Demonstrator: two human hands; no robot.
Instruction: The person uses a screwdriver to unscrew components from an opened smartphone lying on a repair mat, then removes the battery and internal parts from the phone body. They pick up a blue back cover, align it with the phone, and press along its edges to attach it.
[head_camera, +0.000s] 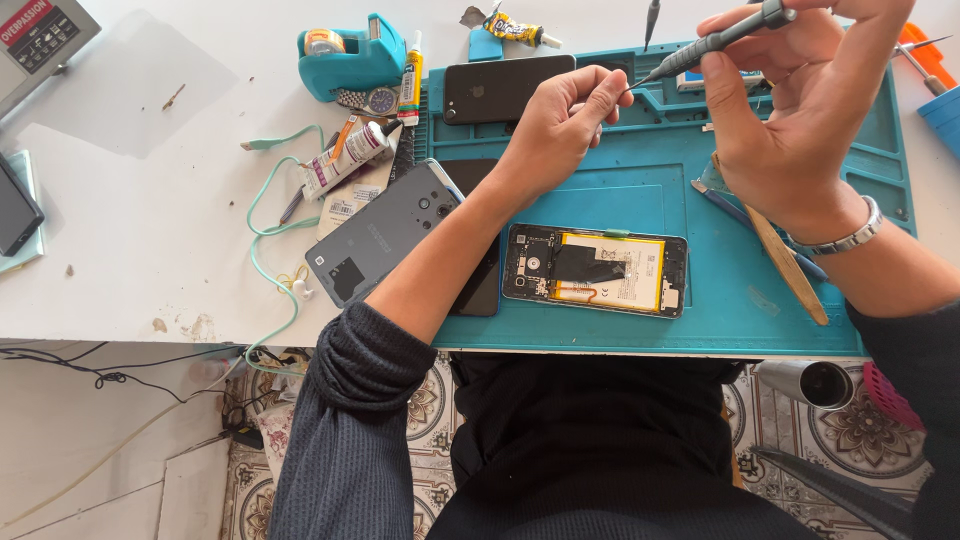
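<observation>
above the opened phone (595, 270), right hand (790, 110) grips a screwdriver (715, 42); left hand (560, 125) pinches its tip

Upper body: dark garment, near black, filling the lower centre of the frame.

Sleeves: dark blue-grey knit with a fine ribbed texture. The left sleeve (350, 440), lower left of centre, is pushed up and bunched in thick folds below the elbow, leaving the forearm bare. The right sleeve (915, 400), at the right edge, is gathered in the same way.

Left hand (555, 125): no rings or bands visible.

Right hand (790, 110): a silver metal wristwatch band (845, 238) with segmented links encircles the wrist.
</observation>
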